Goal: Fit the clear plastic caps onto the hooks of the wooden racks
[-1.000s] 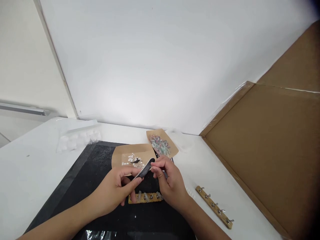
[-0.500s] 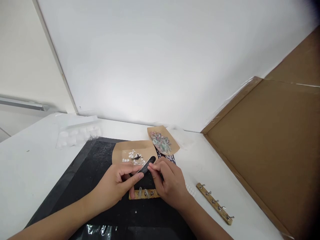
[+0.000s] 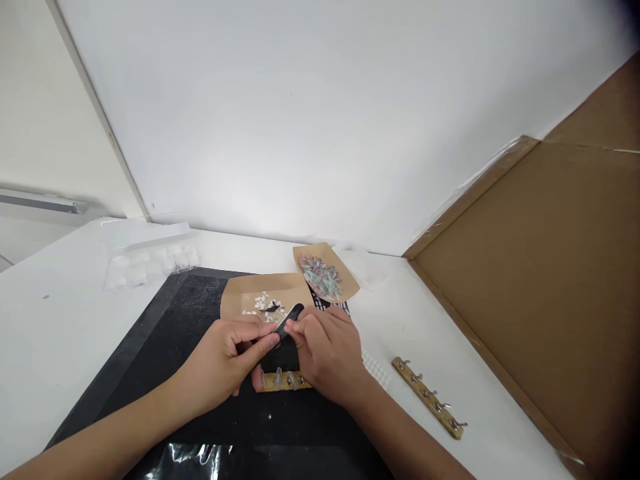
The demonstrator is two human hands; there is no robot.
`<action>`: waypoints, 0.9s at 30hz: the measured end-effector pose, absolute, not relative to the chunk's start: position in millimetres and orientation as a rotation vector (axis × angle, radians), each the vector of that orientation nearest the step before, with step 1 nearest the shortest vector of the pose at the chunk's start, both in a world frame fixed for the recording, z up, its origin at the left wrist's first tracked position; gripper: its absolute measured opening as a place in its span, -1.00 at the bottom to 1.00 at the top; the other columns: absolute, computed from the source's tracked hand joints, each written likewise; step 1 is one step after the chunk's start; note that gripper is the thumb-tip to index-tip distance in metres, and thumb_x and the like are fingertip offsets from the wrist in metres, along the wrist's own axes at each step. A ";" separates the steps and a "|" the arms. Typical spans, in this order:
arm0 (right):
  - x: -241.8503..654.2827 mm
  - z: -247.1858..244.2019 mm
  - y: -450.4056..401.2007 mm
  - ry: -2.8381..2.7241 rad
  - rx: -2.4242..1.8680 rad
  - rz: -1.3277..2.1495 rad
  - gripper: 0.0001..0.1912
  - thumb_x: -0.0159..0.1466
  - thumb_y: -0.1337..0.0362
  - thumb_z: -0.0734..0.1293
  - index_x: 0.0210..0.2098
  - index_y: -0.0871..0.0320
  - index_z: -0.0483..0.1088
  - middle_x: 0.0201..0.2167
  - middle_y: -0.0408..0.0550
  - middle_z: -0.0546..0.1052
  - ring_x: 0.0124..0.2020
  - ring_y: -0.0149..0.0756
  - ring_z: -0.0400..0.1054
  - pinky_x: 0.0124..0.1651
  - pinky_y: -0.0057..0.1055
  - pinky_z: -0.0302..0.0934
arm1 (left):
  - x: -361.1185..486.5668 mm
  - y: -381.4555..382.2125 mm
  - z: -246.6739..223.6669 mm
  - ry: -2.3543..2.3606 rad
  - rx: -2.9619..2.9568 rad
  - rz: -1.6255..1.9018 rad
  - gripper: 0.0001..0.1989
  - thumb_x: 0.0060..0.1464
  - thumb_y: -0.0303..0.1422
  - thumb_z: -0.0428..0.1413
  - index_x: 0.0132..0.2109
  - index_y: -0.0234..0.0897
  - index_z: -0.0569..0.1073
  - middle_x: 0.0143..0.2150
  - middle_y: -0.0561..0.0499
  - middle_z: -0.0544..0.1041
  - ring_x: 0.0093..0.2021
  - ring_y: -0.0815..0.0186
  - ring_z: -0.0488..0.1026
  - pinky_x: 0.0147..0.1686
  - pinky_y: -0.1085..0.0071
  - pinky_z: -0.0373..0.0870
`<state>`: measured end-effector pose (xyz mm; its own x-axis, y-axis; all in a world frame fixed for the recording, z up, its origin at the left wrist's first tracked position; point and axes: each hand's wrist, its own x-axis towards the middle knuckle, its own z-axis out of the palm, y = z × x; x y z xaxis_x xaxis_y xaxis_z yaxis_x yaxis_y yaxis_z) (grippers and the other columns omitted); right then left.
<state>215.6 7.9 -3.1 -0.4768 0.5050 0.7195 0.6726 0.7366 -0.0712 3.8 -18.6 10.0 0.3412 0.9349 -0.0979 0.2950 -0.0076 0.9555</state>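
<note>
My left hand (image 3: 240,350) grips the lower end of a black nail file (image 3: 291,322) between thumb and fingers. The file is tilted, its rounded end up and to the right, with a pale edge showing. My right hand (image 3: 325,347) is closed, thumb and forefinger pinched together against the file's face; what they pinch, if anything, is too small to make out. Below the hands a wooden strip (image 3: 283,381) with metal clips and clear nail tips lies on the black mat (image 3: 200,407), partly hidden by my fingers.
Behind the hands lies brown paper (image 3: 240,287) with white bits and a black scrap. Another brown paper (image 3: 345,283) holds coloured nail tips. A second clip strip (image 3: 430,398) and a sheet of white dots (image 3: 376,368) lie right. A clear compartment tray (image 3: 150,261) sits back left.
Both hands and the nail file have shifted slightly left and up in the view, as the whole scene moved a little. My right fingertips still press against the file.
</note>
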 end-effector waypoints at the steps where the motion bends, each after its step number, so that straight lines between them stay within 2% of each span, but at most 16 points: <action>1: 216.0 -2.7 8.2 -2.158 -0.908 -0.288 -0.75 0.46 0.41 0.26 -0.34 0.05 0.18 -0.48 -0.13 0.43 -0.45 -0.28 0.29 -0.31 -0.25 0.00 | 3.8 -19.2 10.2 1.165 1.530 0.759 -0.55 0.33 -0.06 0.12 0.18 -0.20 0.62 -0.30 -0.03 0.62 -0.64 0.45 0.47 -0.74 0.60 0.33; 3: 216.5 -2.4 8.8 -2.135 -0.918 -0.285 -0.76 0.46 0.41 0.26 -0.33 0.05 0.18 -0.46 -0.12 0.45 -0.45 -0.28 0.29 -0.31 -0.25 0.00 | 3.6 -19.8 10.0 1.177 1.538 0.772 -0.56 0.33 -0.07 0.12 0.18 -0.20 0.62 -0.31 -0.02 0.62 -0.65 0.46 0.45 -0.74 0.60 0.33; 7: 215.0 -3.1 8.3 -2.221 -0.849 -0.232 -0.74 0.46 0.42 0.25 -0.34 0.06 0.17 -0.50 -0.16 0.40 -0.45 -0.28 0.29 -0.29 -0.25 0.00 | 2.8 -19.1 9.5 1.177 1.596 0.754 -0.56 0.37 -0.08 0.09 0.16 -0.24 0.63 -0.51 0.06 0.52 -0.68 0.47 0.35 -0.74 0.61 0.28; 13: 213.7 -2.1 9.1 -2.152 -0.897 -0.172 -0.76 0.48 0.38 0.24 -0.34 0.08 0.19 -0.47 -0.15 0.42 -0.47 -0.31 0.26 -0.28 -0.27 0.00 | 2.7 -18.5 14.6 1.171 1.617 0.780 -0.59 0.37 -0.10 0.09 0.13 -0.23 0.65 -0.46 0.05 0.54 -0.68 0.48 0.35 -0.75 0.61 0.29; 19: 213.1 -2.4 11.0 -2.167 -0.919 -0.242 -0.74 0.48 0.38 0.24 -0.36 0.07 0.19 -0.49 -0.15 0.43 -0.48 -0.31 0.24 -0.29 -0.25 -0.03 | 2.6 -16.4 11.8 1.180 1.671 0.778 -0.61 0.39 -0.12 0.07 0.13 -0.21 0.65 -0.53 0.07 0.51 -0.67 0.46 0.32 -0.73 0.61 0.29; 21: 212.3 -3.2 12.0 -2.156 -0.919 -0.245 -0.75 0.48 0.37 0.23 -0.36 0.08 0.20 -0.47 -0.14 0.44 -0.47 -0.30 0.25 -0.28 -0.25 -0.02 | 2.6 -15.8 11.2 1.191 1.677 0.795 -0.62 0.39 -0.12 0.08 0.07 -0.21 0.67 -0.51 0.06 0.53 -0.67 0.46 0.31 -0.74 0.61 0.28; 24: 211.9 -4.9 12.4 -2.249 -0.845 -0.231 -0.73 0.49 0.37 0.22 -0.37 0.07 0.18 -0.47 -0.13 0.44 -0.46 -0.30 0.26 -0.26 -0.24 0.00 | 2.7 -15.4 11.8 1.182 1.730 0.790 -0.60 0.40 -0.12 0.06 -0.14 -0.24 0.72 -0.52 0.04 0.54 -0.68 0.47 0.30 -0.74 0.61 0.26; 25: 212.2 -5.3 12.5 -2.250 -0.849 -0.236 -0.73 0.49 0.37 0.22 -0.37 0.07 0.18 -0.47 -0.14 0.45 -0.46 -0.30 0.27 -0.26 -0.24 -0.01 | 2.7 -15.4 12.3 1.178 1.736 0.788 -0.60 0.40 -0.13 0.05 -0.16 -0.24 0.72 -0.53 0.04 0.54 -0.68 0.47 0.29 -0.73 0.60 0.26; 27: 213.3 -5.5 12.8 -2.184 -0.908 -0.240 -0.74 0.48 0.38 0.24 -0.36 0.08 0.18 -0.46 -0.14 0.47 -0.46 -0.31 0.29 -0.26 -0.23 -0.02 | 2.5 -15.5 13.3 1.183 1.713 0.794 -0.62 0.40 -0.13 0.06 -0.08 -0.23 0.71 -0.54 0.07 0.53 -0.70 0.47 0.25 -0.73 0.59 0.26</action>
